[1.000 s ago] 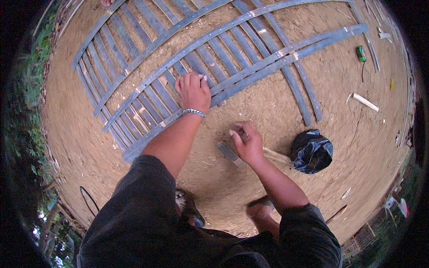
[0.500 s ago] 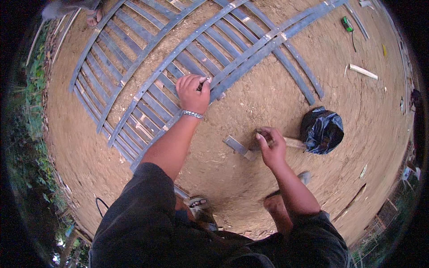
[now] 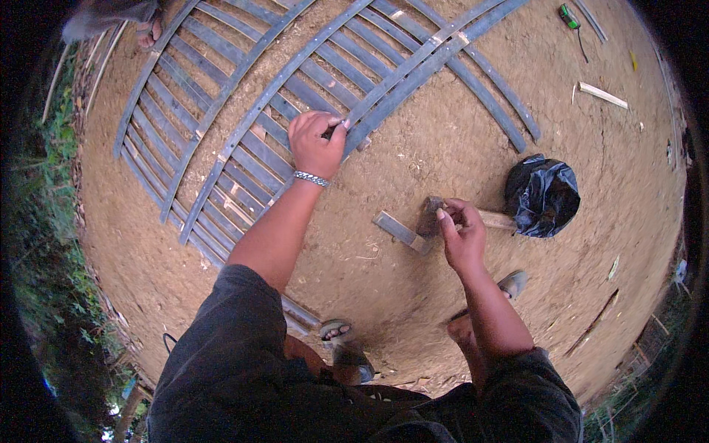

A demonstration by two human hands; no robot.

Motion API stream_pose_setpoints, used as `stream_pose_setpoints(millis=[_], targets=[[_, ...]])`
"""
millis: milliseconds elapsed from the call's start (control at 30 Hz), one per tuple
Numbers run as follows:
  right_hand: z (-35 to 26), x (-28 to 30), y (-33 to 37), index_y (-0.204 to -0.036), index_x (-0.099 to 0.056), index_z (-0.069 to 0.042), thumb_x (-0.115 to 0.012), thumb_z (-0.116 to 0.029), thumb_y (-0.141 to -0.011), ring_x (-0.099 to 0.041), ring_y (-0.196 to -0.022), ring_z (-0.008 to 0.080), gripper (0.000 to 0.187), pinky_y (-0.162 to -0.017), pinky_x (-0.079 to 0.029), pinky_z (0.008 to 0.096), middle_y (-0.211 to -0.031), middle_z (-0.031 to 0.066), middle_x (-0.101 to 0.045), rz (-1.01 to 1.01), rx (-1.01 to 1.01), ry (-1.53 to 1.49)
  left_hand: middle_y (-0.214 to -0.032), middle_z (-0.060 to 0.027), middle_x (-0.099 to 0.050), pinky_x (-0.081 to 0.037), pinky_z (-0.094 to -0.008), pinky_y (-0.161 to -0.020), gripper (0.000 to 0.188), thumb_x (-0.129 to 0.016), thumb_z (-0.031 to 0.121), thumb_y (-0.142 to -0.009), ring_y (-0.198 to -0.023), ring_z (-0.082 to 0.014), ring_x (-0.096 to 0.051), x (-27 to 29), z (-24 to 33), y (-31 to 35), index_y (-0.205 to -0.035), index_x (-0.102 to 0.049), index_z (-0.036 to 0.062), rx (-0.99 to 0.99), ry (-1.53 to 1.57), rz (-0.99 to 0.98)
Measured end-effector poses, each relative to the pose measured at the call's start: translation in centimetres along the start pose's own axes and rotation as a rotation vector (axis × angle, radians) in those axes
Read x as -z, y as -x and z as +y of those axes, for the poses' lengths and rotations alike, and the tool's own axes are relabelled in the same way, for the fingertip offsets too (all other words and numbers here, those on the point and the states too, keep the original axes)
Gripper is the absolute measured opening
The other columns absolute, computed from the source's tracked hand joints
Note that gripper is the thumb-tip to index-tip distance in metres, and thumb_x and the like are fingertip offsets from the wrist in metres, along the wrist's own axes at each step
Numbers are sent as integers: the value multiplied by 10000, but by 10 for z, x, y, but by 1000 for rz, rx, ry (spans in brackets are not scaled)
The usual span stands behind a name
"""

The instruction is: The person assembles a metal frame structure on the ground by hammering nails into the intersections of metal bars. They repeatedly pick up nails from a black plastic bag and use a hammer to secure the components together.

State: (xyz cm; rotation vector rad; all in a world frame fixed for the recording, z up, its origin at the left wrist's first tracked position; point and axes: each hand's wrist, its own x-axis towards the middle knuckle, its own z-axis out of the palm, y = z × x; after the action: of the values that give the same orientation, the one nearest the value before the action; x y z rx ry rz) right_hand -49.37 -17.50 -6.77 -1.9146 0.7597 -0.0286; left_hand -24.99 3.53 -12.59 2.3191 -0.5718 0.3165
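A curved lattice panel of grey-blue slats (image 3: pixel 325 77) lies on the bare ground. At its near edge is my left hand (image 3: pixel 317 140), wearing a chain bracelet, with thumb and fingertips pinched together. What the pinch holds is too small to make out. Farther right, my right hand (image 3: pixel 465 236) is closed around a hammer close to its dark, blurred head (image 3: pixel 430 214). The pale wooden handle (image 3: pixel 498 219) sticks out to the right of my fingers. A short grey slat piece (image 3: pixel 399 232) lies left of the hammer head.
A black plastic bag (image 3: pixel 543 196) stands right of the hammer handle. Far right lie a green tape measure (image 3: pixel 569 18) and a pale stick (image 3: pixel 603 95). Another person's foot (image 3: pixel 148 34) is by the panel's far left corner. Green plants (image 3: pixel 63 170) border the left side.
The whole view has shifted slightly. My right hand and the hammer sit a little farther right in the picture. My left hand stays at the panel edge, still pinched.
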Motion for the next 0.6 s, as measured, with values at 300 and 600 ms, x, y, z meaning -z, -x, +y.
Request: stream_pose_setpoints(millis=[300,600], targets=[[15,17,-5,-1099,-684,-41,-753,-126,-876,-671,-895,319,248,-806,-537,399,-1000,157,-674,18,207,201,-878,-53,-711,-440,-436,-921,127,-787,199,-766,-929,-270,-637,-4,-9,0,-758,-716,94,-18,-7,-25],[30,-16,56,-1331,-595,-157,-762,-181,-767,-579,-1111,296,589,-981,-427,474,-1251,94,-616,-288,458,755,-938,-87,-697,-444,-453,-921,130,-731,204,-824,-940,-314,-633,-10,-9,2,-841,-673,89,35,-34,43]])
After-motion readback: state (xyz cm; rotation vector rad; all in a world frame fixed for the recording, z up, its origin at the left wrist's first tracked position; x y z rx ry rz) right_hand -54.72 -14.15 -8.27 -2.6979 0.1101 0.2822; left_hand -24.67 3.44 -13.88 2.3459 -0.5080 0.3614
